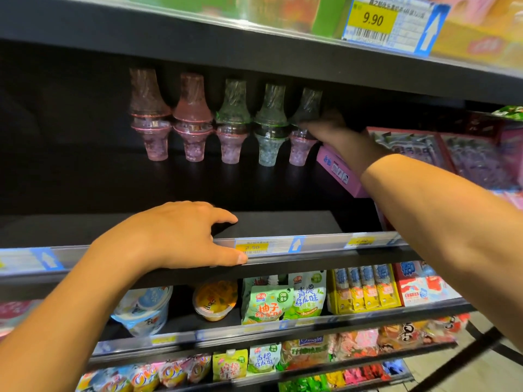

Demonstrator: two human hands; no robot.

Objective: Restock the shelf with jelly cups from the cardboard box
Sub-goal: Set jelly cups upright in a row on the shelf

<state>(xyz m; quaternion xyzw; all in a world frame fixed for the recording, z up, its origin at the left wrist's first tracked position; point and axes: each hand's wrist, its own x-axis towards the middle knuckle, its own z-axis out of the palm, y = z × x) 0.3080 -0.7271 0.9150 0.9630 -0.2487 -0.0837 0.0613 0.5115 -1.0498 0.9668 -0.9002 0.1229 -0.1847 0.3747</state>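
A: Where do the jelly cups [223, 120] stand?

B: In a row of five stacks at the back of the dark shelf [283, 219], in the middle of the frame. Each stack is one cup upright with another turned over on top, so its long axis is vertical. The cardboard box is not in view.

A: And which hand is nearer?

B: The right hand [331, 131], clearly. The rightmost stack [302, 148] lies just to the left of its fingertips, at the height where the two rims meet. The hand is dark and blurred there, so one cannot tell if the fingers grip the cup or only touch it.

A: The left hand [181, 233]?

B: It rests on the shelf's front edge, lower in the frame and well apart from the cups. Its fingers are spread flat, the thumb lies on the price rail [325, 244], and it holds nothing.
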